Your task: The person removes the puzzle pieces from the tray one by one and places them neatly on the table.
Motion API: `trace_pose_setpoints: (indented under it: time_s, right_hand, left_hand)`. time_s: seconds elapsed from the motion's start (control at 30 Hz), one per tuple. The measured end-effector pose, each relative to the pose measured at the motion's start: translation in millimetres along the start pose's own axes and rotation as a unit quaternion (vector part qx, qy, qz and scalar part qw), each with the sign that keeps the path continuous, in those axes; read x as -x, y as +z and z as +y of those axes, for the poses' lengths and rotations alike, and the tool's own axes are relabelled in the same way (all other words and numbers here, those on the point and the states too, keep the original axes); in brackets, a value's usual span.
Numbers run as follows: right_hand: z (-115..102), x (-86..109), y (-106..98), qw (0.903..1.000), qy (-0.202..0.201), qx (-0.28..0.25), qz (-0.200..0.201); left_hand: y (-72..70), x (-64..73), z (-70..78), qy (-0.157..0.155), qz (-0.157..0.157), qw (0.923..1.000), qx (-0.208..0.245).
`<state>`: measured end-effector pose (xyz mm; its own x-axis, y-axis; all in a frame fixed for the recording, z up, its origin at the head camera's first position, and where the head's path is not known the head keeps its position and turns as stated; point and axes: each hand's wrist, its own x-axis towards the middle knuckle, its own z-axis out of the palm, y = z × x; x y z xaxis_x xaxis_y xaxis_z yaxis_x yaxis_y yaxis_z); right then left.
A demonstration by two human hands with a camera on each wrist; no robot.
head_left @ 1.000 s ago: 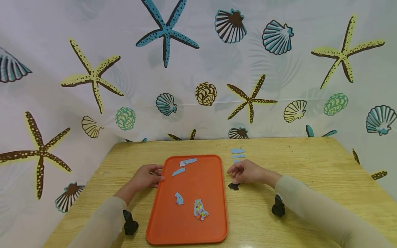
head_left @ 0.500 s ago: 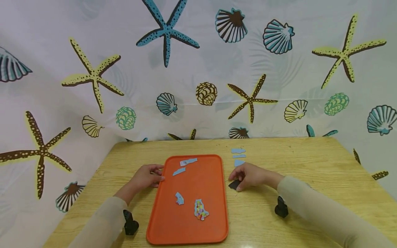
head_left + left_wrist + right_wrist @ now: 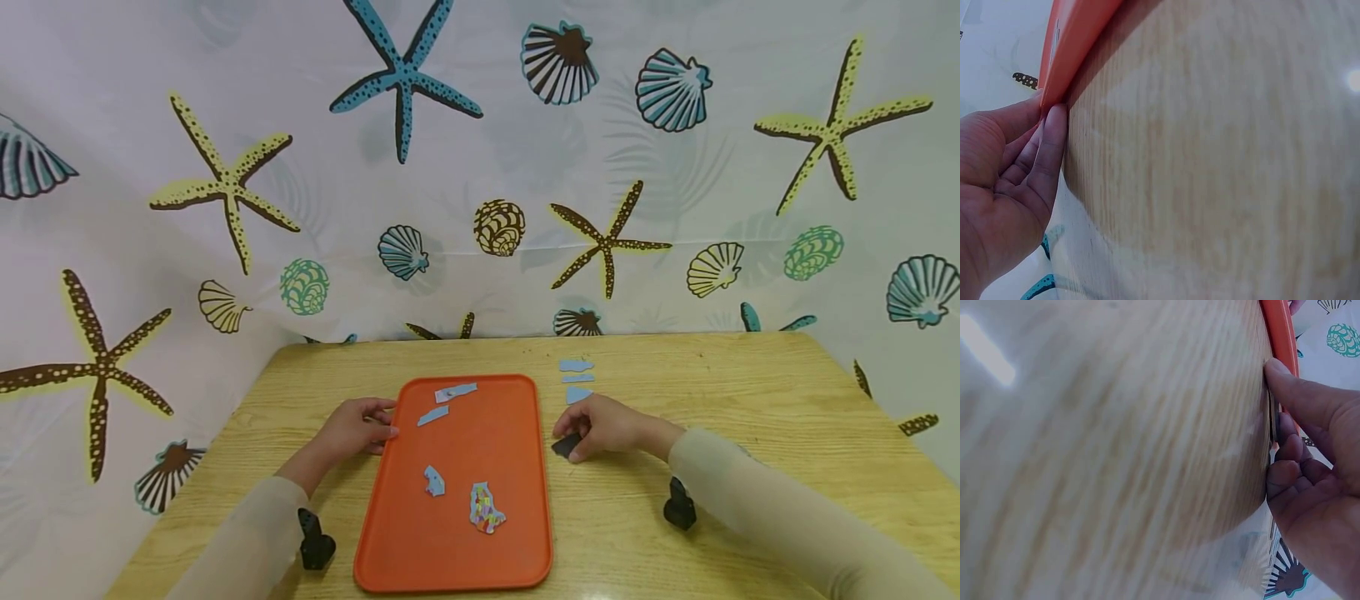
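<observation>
In the head view my left hand [image 3: 362, 427] holds the left rim of the orange tray [image 3: 453, 442]. The left wrist view shows the thumb on one side of the tray edge and fingertips [image 3: 1055, 119] on the other. Right of the tray, my right hand [image 3: 609, 427] pinches a small black, flat, irregular piece [image 3: 566, 446] low at the table. Seen from the right wrist, thumb and fingers meet its thin edge. Inside the tray lie a multicoloured piece [image 3: 483, 510], a small light-blue piece [image 3: 434, 481] and two light-blue strips [image 3: 432, 415].
Beyond the right hand, light-blue pieces [image 3: 576, 366] lie in a column on the wooden table [image 3: 720, 392]. A white cloth [image 3: 465, 167] printed with starfish and shells hangs behind the table. Black devices [image 3: 680, 507] are worn near both wrists.
My right hand has come slightly down toward me and taken the black piece between thumb and fingers, uncovering more of a light-blue piece behind it. The left hand stays at the tray.
</observation>
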<state>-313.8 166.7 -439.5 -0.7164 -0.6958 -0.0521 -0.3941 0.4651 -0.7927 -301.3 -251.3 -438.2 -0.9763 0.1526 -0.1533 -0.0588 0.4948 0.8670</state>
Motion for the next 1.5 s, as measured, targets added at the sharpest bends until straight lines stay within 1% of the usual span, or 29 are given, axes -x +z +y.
trace_pose_setpoints:
  time_s: [0.2, 0.37, 0.43, 0.53, 0.7, 0.8, 0.93, 1.07, 1.3, 1.5]
  right_hand:
    - [-1, 1.9, -2, 0.9999, 0.007, 0.000, 0.011]
    - [-2, 2.9, -5, 0.9992, 0.018, -0.028, 0.022]
    - [-5, 4.2, -7, 0.9984, 0.021, -0.043, 0.030]
    - [-4, 4.2, -9, 0.9965, 0.028, -0.069, 0.039]
    - [4, 5.5, -13, 0.9904, 0.047, -0.126, 0.034]
    - [5, 8.4, -16, 0.9841, 0.060, -0.164, 0.033]
    - [7, 10.7, -19, 0.9763, 0.073, -0.199, 0.042]
    - [8, 12.6, -21, 0.9742, 0.074, -0.207, 0.053]
    - [12, 14.1, -21, 0.9779, 0.083, -0.178, 0.071]
    - [12, 16.2, -22, 0.9756, 0.100, -0.174, 0.089]
  left_hand:
    - [0.4, 0.2, 1.3, -0.002, 0.001, 1.0000, -0.001]
    - [0.3, -0.9, 0.1, -0.004, 0.001, 1.0000, 0.002]
    - [0.3, -1.4, -0.3, -0.007, 0.002, 1.0000, 0.002]
    - [0.1, -1.7, -0.3, -0.010, 0.004, 0.9999, 0.001]
    - [0.4, -2.0, 0.2, -0.012, 0.007, 0.9999, -0.002]
    - [0.4, -2.0, 0.4, -0.012, 0.006, 0.9999, -0.008]
    - [0.5, -1.1, 1.3, -0.011, 0.006, 0.9999, -0.008]
    - [0.3, -0.6, 1.8, -0.013, 0.007, 0.9999, -0.007]
    - [-0.4, -1.9, 0.2, -0.011, 0.002, 0.9999, -0.008]
    - [-0.1, -3.0, -0.5, -0.017, 0.009, 0.9998, -0.004]
